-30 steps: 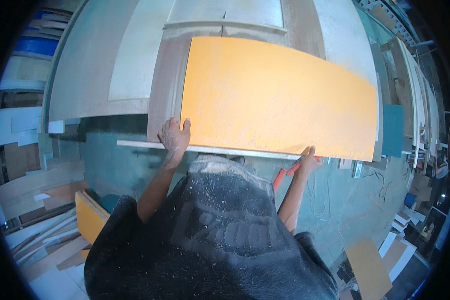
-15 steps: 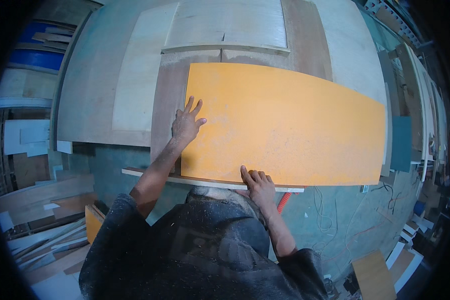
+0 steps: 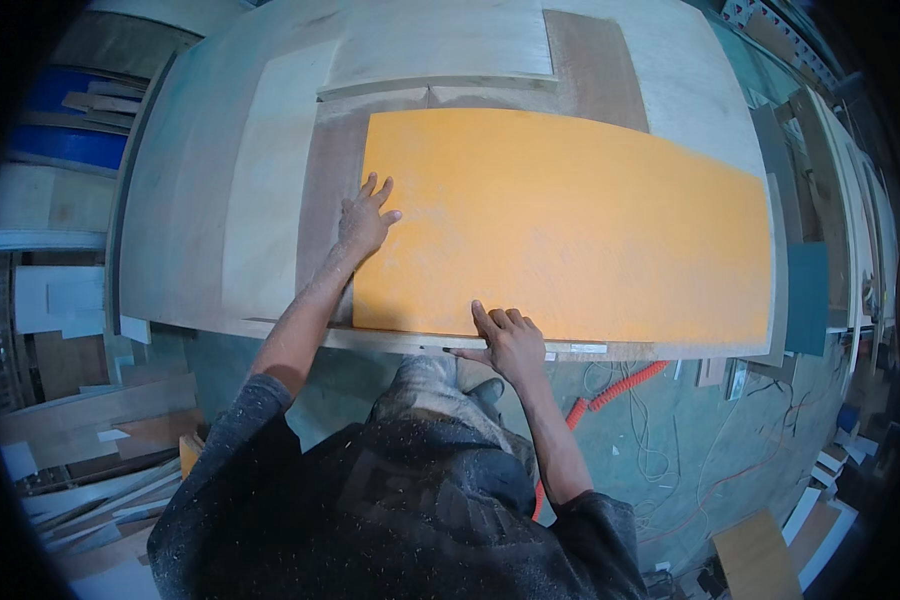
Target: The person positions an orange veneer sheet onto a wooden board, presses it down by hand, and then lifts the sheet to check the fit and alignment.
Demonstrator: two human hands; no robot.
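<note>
Orange panel [image 3: 590, 230] flat on the tabletop [image 3: 185, 210], under both hands at its left and near edges!
And here's the left hand [image 3: 363, 225] straddling the panel's left edge, fingers spread wide, fingertips and thumb reaching over the orange; down at the near edge it's the right hand [image 3: 515, 345], fingers over the surface, thumb angled out well apart from the forefinger beside the tabletop's front edge, and whether that edge is pinched, I cannot tell. The panel itself: long, broad, right along the front edge, its right end close to the front right corner, a bright flat orange, pale dusty scuffs over its left part and middle, shadow darkening the near left corner.
</note>
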